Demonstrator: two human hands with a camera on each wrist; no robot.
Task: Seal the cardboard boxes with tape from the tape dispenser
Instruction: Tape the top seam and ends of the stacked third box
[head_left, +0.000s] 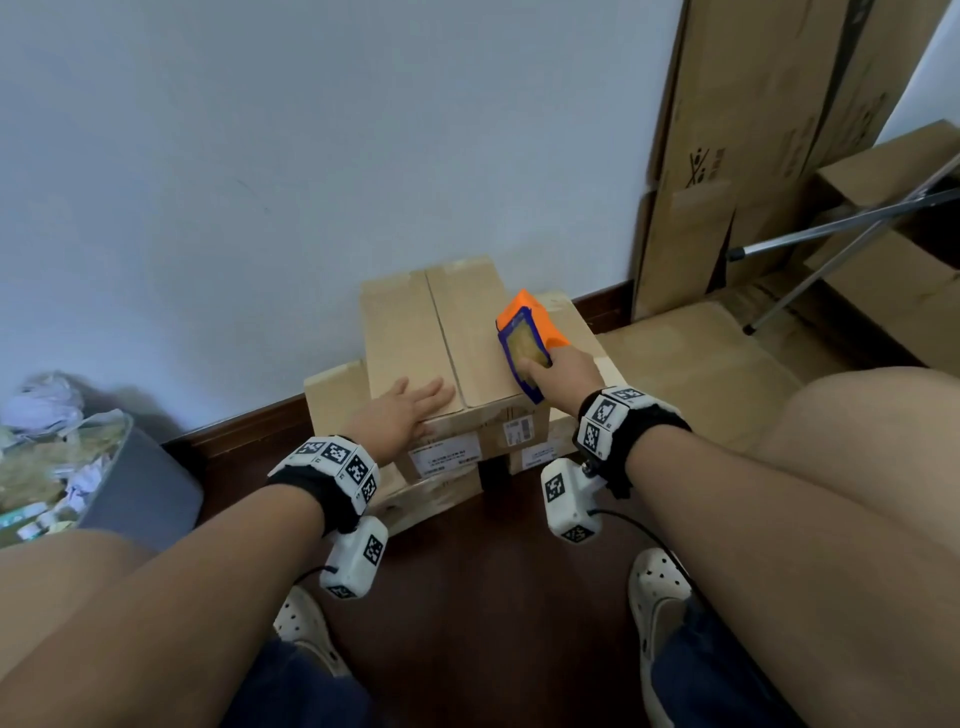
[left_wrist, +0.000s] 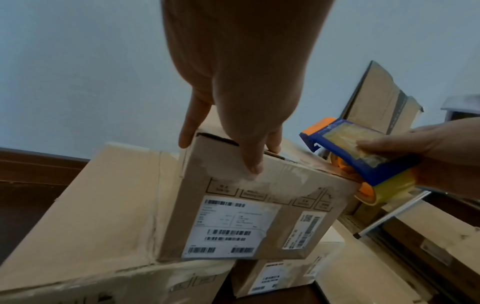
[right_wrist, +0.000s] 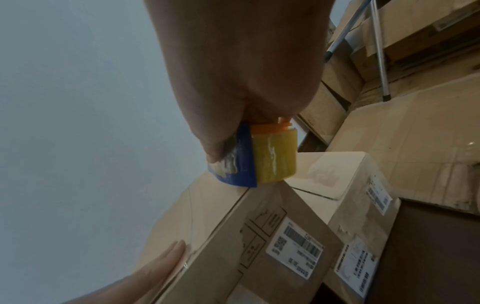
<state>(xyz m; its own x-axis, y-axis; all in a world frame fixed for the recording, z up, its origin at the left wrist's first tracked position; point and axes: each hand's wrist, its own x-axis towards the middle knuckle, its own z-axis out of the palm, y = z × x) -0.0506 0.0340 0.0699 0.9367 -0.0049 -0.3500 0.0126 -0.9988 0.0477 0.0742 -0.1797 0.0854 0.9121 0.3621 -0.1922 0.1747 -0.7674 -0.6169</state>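
A brown cardboard box with shipping labels lies on top of two lower boxes by the wall, its two top flaps meeting at a centre seam. My left hand rests flat on the near left flap, fingers straight. My right hand grips a blue and orange tape dispenser with a yellowish tape roll, held over the box's right flap near its right edge.
A lower box sits to the left and another to the right under the top one. Flattened cartons and a metal stand lean at the right. A grey bin of waste stands at the left on the dark floor.
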